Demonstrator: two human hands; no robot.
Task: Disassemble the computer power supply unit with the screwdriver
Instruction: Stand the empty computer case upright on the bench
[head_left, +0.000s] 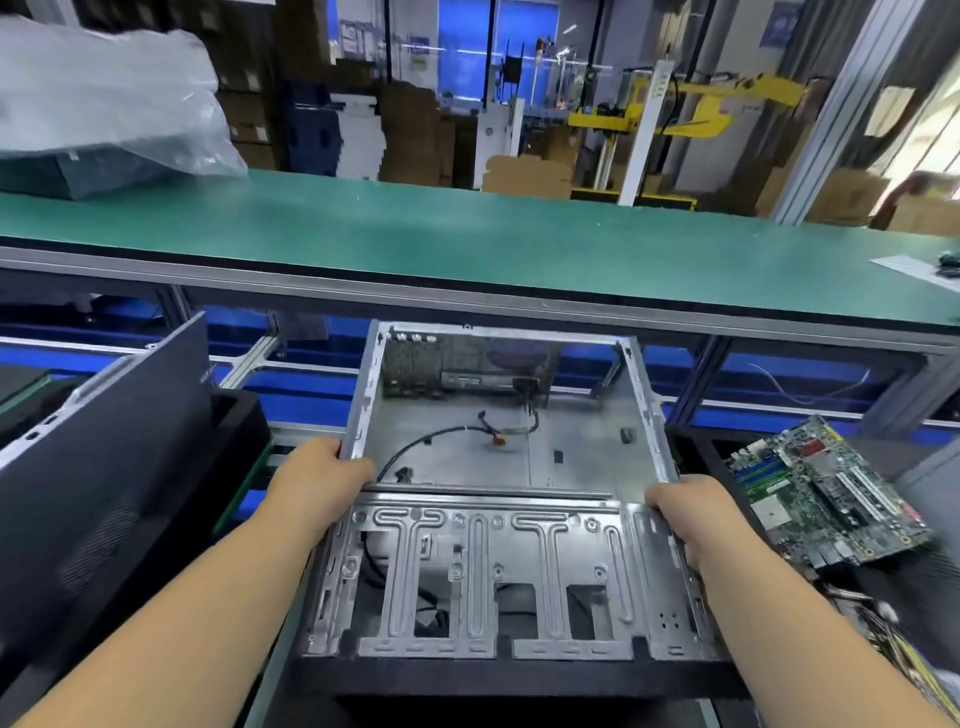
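An open grey metal computer case (498, 545) lies in front of me, its inside nearly bare apart from loose black cables (457, 434) and a rear panel with slots. My left hand (324, 475) grips the case's left side wall, fingers curled over the rim. My right hand (691, 512) grips the right side wall the same way. A stamped metal drive bracket (488, 571) spans the near half of the case. No screwdriver and no power supply unit show in the head view.
A green motherboard (826, 493) lies to the right on a dark surface. A black side panel (104, 467) leans at the left. A green-topped bench (467, 244) runs across behind, with a plastic-wrapped box (104, 104) at its far left.
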